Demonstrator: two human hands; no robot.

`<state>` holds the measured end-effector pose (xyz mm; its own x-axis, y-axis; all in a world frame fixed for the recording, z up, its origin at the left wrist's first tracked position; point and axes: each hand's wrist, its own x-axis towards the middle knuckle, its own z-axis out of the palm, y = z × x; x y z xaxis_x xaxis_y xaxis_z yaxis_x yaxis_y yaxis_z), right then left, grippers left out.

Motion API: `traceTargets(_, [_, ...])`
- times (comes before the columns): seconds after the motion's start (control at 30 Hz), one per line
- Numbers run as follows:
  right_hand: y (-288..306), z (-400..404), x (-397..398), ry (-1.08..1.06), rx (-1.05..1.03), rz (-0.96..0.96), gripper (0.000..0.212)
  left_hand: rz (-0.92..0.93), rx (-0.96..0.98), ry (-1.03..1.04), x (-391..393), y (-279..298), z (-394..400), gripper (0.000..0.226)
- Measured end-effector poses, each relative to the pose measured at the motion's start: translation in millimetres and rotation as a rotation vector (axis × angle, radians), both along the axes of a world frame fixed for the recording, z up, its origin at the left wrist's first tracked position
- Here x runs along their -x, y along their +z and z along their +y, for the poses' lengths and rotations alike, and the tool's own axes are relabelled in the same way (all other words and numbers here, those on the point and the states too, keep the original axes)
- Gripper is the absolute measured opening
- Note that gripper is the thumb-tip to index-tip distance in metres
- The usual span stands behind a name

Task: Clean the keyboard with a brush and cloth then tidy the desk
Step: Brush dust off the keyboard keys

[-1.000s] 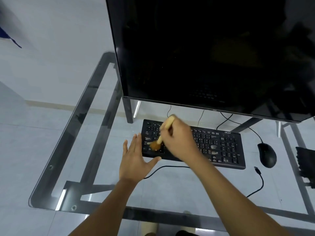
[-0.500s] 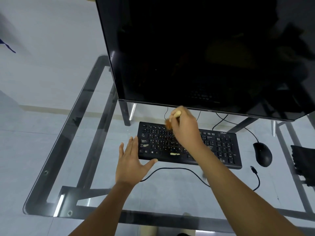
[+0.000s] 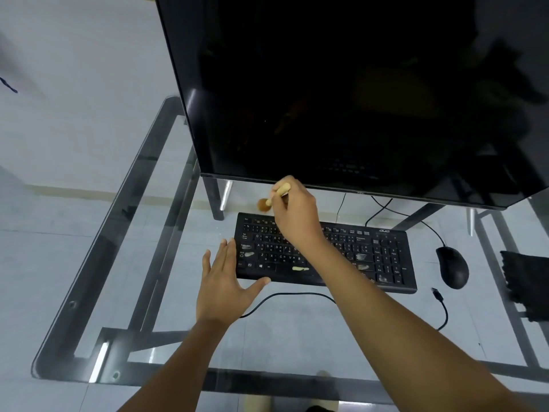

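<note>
Brush (image 3: 269, 200): light, soft-bristled; we judge its wooden handle the hold, right hand (image 3: 294, 215) pinching it. Left hand (image 3: 224, 285) spread beside keyboard (image 3: 371, 263).

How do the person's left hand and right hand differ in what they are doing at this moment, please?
The left hand lies flat with its fingers spread at the keyboard's left end, holding nothing; the right hand is curled round the brush. The left hand is at the keyboard's near left corner; the right hand is up at its far edge, under the monitor. Both reach out over the glass desk.
</note>
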<state>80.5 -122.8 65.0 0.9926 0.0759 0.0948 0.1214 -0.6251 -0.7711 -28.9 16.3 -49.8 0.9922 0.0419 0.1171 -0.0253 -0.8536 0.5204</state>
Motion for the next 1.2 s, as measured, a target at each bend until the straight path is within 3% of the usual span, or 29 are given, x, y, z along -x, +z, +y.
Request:
traceTargets(0.1, [0.0, 4.7, -1.1, 0.114, 0.021, 0.121, 0.007, 0.003, -0.01, -0.002, -1.1, -0.5, 1.2, 0.102])
traceTargets(0.23, [-6.0, 0.9, 0.7, 0.015, 0.069, -0.02, 0.006, 0.005, -0.009, -0.005, 0.1, -0.7, 1.0, 0.102])
traceTargets(0.37, [-9.4, -12.5, 2.6, 0.081, 0.165, 0.06, 0.007, 0.013, -0.018, -0.002, -1.3, -0.8, 1.8, 0.102])
traceTargets(0.47, [-5.2, -23.4, 6.2, -0.027, 0.137, -0.07, 0.008, 0.015, -0.011, -0.006, -0.4, -0.2, 1.5, 0.103])
traceTargets(0.57, [-2.2, -30.7, 13.7, 0.145, 0.094, 0.134, 0.008, 0.02, -0.014, -0.009, -1.4, 0.7, 1.5, 0.103])
traceTargets(0.6, [-4.0, -33.8, 16.1, 0.175, 0.157, 0.154, 0.01, 0.027, -0.016, -0.007, -0.8, 0.5, 2.2, 0.103])
traceTargets(0.67, [-6.6, -42.2, 15.8, 0.035, 0.196, 0.051, 0.01, 0.038, -0.012, -0.003, 0.8, 0.7, 3.4, 0.103])
traceTargets(0.73, [-5.0, -50.5, 14.4, -0.052, 0.127, -0.015, 0.007, 0.031, -0.007, -0.003, 0.3, 1.7, 2.9, 0.104])
traceTargets(0.83, [-1.9, -51.9, 19.1, 0.116, 0.092, 0.159, 0.007, 0.045, -0.013, 0.001, -1.1, 0.8, 2.9, 0.105])
traceTargets(0.97, [0.5, -59.7, 17.6, -0.057, 0.124, -0.042, 0.007, 0.058, -0.023, 0.001, 0.9, -1.0, 3.1, 0.106])
traceTargets(1.1, [1.1, -62.1, 26.9, 0.165, 0.155, 0.145, 0.007, 0.064, -0.03, 0.01, -0.8, 0.7, 2.5, 0.108])
traceTargets(1.2, [-3.7, -64.9, 32.3, 0.03, 0.208, -0.072, 0.009, 0.067, -0.031, -0.001, 0.0, 0.6, 2.0, 0.107])
